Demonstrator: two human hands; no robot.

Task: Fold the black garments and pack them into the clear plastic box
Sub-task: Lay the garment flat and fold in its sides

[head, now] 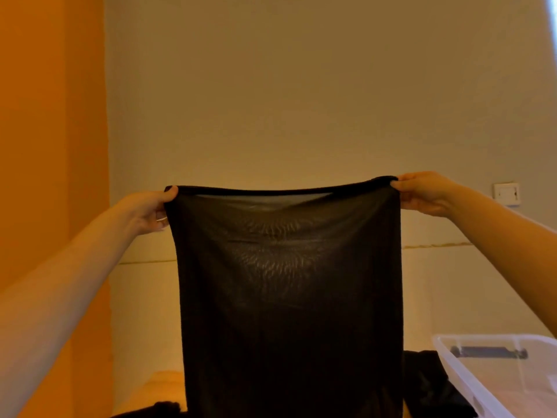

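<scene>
A home bedroom: padded headboard (452, 282), wall switch (507, 193), orange curtain (51, 146)

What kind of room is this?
Likely a bedroom or similar room at home: plain painted wall with a wall switch, an orange curtain at the left, and black clothes lying beside a clear box.

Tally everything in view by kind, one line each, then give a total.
Hands: 2, the left hand and right hand, each gripping a top corner of the held garment
Black garments: 3, the held garment hanging upright, a black heap beside the box, another black piece at lower left
Clear plastic box: 1
Wall switch: 1
Total: 7
</scene>
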